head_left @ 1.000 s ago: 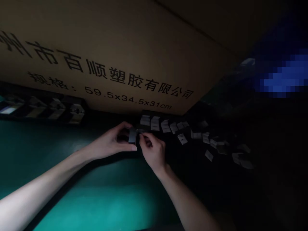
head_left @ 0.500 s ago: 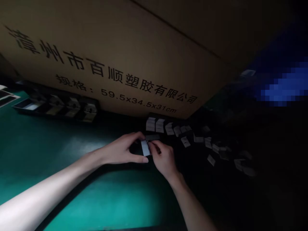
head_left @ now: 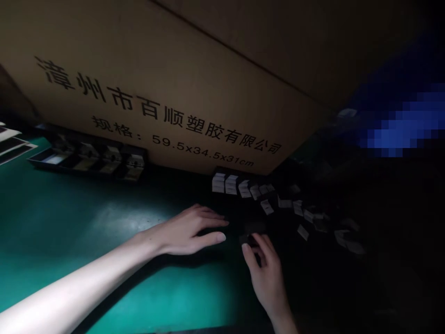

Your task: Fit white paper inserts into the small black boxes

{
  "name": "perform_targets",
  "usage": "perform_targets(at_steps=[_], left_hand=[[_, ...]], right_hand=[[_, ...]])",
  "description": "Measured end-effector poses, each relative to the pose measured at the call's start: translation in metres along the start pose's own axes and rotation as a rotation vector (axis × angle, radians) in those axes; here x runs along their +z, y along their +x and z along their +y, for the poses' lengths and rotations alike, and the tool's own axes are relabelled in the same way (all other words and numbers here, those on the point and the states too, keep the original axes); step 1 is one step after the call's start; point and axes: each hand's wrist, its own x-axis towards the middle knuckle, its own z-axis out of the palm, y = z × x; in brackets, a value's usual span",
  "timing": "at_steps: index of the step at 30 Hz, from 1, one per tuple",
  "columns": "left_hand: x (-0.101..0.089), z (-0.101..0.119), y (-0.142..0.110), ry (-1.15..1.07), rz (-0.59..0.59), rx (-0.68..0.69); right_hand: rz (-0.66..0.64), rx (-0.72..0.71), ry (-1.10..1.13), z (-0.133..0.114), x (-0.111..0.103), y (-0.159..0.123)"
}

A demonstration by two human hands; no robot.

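Green work surface (head_left: 79,222): runs under the left forearm and fades into deep shadow towards the right.

Left hand (head_left: 189,230): opened out, fingers long and released, grasping nothing.

Right hand (head_left: 266,276): lower and nearer the camera, fingers (head_left: 255,246) loosely curled. Their tips lie just below the dark piece, and a small dark shape shows at the fingertips. The shadow hides whether they pinch anything.

Dark piece (head_left: 255,227): small, flat and rectangular, lying on the shadowed surface between the two hands, nearer the right one.

Handling: it looks thin, light and fairly stiff, probably card or plastic. Its edges seem the best hold, between thumb and fingertip, since a flat piece this thin may slide when pressed from above.

Since the earlier frame: both hands were closed around a white-faced strip; now they have parted, and no white face shows between them.

White-faced cards (head_left: 219,182): stand in small stacks just beyond the hands, with loose ones scattered rightwards.

Black compartment tray (head_left: 41,163): sits at the far left against the carton, with pale items in its sections.

Cardboard carton (head_left: 167,79): looms overhead, printed with Chinese characters and "59.5x34.5x31cm".

Blue pixelated patch (head_left: 399,125): blurs the upper right.
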Motion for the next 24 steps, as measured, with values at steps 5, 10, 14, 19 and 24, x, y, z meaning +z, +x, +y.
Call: perform_targets(at_steps=[5, 10, 14, 19, 24], left_hand=[[-0.024, -0.009, 0.000, 0.366, 0.196, -0.191], [-0.044, -0.012, -0.008, 0.705, 0.275, -0.435], [-0.045, -0.010, -0.013, 0.761, 0.260, -0.553], [-0.050, -0.016, -0.015, 0.695, 0.260, -0.647], [-0.051, -0.019, -0.014, 0.684, 0.254, -0.671]], right_hand=[[0.179, -0.091, -0.293, 0.030, -0.021, -0.015], [0.262, -0.060, -0.460, 0.066, -0.045, -0.024], [0.305, 0.047, -0.548, 0.087, -0.062, -0.021], [0.287, 0.057, -0.587, 0.107, -0.071, -0.014], [0.293, -0.004, -0.640, 0.123, -0.081, 0.003]])
